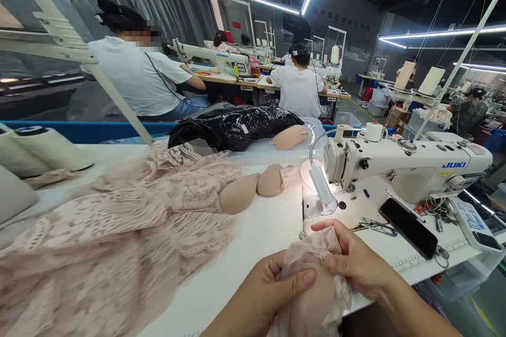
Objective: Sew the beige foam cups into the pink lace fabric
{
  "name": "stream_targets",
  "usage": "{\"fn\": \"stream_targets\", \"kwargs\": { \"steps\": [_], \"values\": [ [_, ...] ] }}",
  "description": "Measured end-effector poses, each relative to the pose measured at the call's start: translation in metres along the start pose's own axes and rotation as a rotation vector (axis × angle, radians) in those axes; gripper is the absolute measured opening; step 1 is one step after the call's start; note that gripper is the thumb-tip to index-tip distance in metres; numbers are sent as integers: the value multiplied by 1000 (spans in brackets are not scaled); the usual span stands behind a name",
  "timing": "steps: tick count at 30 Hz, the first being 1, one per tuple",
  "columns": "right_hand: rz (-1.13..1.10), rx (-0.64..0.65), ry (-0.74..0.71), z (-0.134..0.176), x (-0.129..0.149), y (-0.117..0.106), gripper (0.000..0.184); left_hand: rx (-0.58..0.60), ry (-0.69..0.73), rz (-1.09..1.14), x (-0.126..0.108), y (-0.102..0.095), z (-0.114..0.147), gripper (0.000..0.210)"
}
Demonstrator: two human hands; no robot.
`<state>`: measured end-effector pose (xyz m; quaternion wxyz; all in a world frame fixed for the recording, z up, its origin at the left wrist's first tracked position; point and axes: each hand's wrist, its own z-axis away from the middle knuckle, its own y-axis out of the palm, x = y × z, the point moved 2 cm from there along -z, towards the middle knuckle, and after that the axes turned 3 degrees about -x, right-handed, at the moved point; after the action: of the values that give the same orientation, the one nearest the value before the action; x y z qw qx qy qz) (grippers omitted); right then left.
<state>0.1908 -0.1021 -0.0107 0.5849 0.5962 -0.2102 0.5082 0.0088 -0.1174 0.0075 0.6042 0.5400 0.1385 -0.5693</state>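
Observation:
Both my hands grip one beige bra cup with sheer lace over it, low in the view just in front of the sewing machine. My left hand pinches its left side, thumb lying across the sheer fabric. On the right, my right hand holds the upper lace edge between thumb and fingers. The white sewing machine stands behind, its lamp lighting the needle area. Two joined beige cups rest on the table left of the machine, touching a large heap of pink lace.
A black phone and thread snips lie on the machine bed. Behind the table edge are a shiny black plastic bag and a loose cup. Thread cones sit at left. Other people work at machines beyond.

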Motion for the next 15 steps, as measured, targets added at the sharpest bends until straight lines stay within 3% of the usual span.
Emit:
{"fn": "stream_targets", "kwargs": {
  "steps": [7, 15],
  "values": [
    [-35, -182, -126, 4, 10, 7, 69, 14, -41, 25, 1, 5, 0, 47],
    [-33, -173, -130, 5, 9, 8, 67, 13, -36, 84, 3, 5, 0, 45]
  ]
}}
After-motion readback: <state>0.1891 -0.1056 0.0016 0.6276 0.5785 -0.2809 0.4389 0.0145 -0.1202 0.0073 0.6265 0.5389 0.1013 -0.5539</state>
